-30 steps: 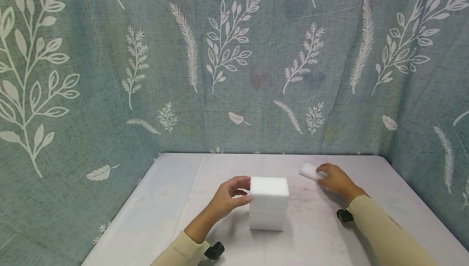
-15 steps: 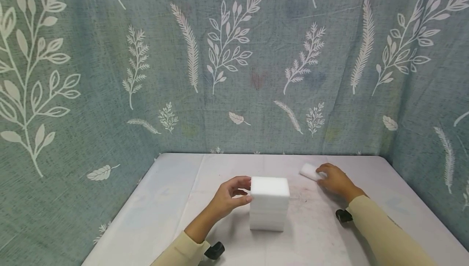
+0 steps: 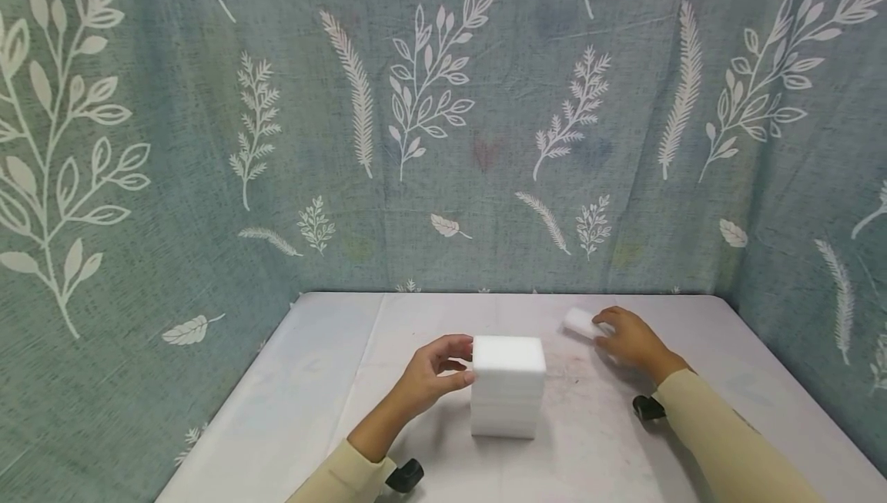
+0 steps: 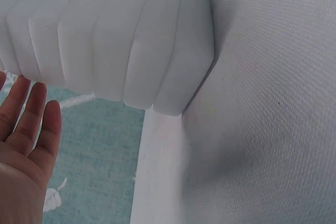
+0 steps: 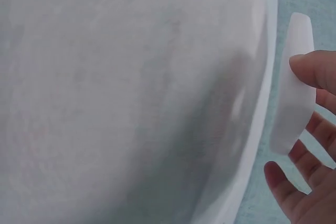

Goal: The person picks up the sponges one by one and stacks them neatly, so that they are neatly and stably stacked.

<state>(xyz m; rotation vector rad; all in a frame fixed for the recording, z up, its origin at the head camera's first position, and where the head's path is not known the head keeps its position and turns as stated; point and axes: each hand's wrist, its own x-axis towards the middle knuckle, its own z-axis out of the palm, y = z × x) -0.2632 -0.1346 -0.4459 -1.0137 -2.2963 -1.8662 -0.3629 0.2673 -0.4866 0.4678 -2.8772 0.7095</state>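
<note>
A neat upright stack of white sponge blocks [image 3: 508, 387] stands at the middle of the table. In the left wrist view its several layers show as flat slabs [image 4: 113, 51]. My left hand [image 3: 431, 373] is at the stack's upper left side, thumb at the front edge and fingers lightly extended, fingertips touching or very near the blocks. Farther back and to the right, my right hand [image 3: 634, 343] pinches a single white sponge block [image 3: 579, 323]. The right wrist view has this sponge [image 5: 295, 95] between thumb and fingers, tilted and apart from the table.
The white cloth-covered table [image 3: 346, 380] ends at a back edge just beyond the right hand. A green leaf-patterned curtain [image 3: 485, 141] surrounds it at the back and sides. Faint smudges mark the cloth right of the stack.
The single sponge has tilted and come up slightly from the table in my right hand, shifting a little left. My left hand and the stack have stayed put.
</note>
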